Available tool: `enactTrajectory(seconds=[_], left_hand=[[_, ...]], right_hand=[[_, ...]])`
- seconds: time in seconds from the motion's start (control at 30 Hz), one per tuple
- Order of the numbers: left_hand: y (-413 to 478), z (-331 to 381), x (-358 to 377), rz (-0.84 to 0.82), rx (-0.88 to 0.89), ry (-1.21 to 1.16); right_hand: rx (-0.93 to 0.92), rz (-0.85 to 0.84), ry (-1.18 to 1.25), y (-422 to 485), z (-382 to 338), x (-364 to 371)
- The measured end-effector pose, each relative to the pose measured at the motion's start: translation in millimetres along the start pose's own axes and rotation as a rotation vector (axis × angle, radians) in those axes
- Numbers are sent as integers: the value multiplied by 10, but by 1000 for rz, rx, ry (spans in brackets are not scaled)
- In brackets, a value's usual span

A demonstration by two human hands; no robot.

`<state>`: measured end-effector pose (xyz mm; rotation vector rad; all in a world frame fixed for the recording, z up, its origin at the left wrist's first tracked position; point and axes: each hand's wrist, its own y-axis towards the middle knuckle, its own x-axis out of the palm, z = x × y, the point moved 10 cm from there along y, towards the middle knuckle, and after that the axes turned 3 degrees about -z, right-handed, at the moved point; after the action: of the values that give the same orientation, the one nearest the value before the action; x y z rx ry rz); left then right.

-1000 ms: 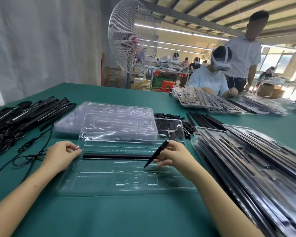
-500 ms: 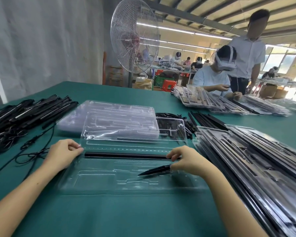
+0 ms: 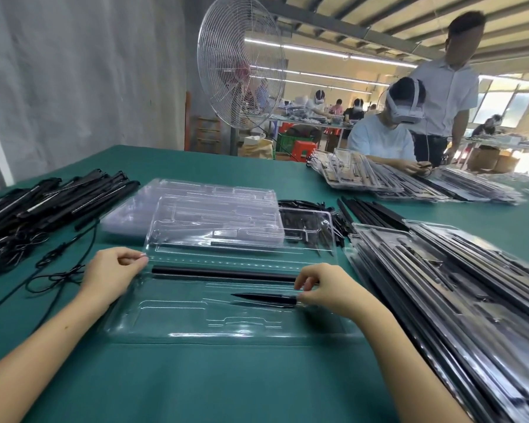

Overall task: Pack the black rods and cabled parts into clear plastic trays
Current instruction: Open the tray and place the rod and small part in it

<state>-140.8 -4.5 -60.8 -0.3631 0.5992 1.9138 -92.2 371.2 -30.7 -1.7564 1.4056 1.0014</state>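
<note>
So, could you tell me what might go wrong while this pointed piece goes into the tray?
The right hand pinches the pointed piece only at its blunt end, so the tip may swing off its slot. The left hand is at the left edge of the tray only; pressing may flex the thin tray and pop the long rod out. The right forearm lies close to the filled trays and could nudge them.

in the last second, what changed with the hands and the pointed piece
The right hand lowered the pointed black piece from tilted to flat in the clear tray, tip leftward, still pinching its right end. The left hand stayed at the tray's left edge, the long black rod in its slot.
</note>
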Motion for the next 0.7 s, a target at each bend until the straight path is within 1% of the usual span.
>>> enactTrajectory(seconds=[0.13,0.27,0.4,0.57,0.7], left_hand=[[-9,16,-4,0,10,-7],[-36,99,-57,29,49,34],[-35,61,-101,50,36,-29],[-5,-12,-53,-1,-5,-114],[9,20,-1,-77,13,-122]], right_hand=[[-92,10,-66,37,-157,125],[-101,14,-83,74,-172,134],[-98,12,-94,57,-91,76],[-97,-8,-109,64,-70,99],[-71,5,-78,56,-19,94]])
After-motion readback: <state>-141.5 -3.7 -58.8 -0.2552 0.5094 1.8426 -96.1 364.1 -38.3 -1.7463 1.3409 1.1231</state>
